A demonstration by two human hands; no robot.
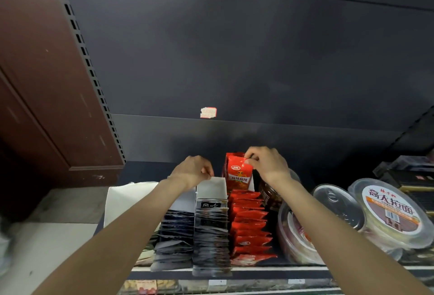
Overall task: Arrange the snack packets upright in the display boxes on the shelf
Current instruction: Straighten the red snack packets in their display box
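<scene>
While the red snack packet (238, 172) is pinched at its top edge by the right hand (267, 165), it is held upright at the back of the red row (250, 224).

The packet's long axis is seen as vertical, directly under the right hand, the nearer one; a glossy red face with a printed label is shown. The pale flap of the display box (212, 185), just left of it, is pinched by the left hand (192, 170). Seating it behind the row is judged the step in hand.
</scene>
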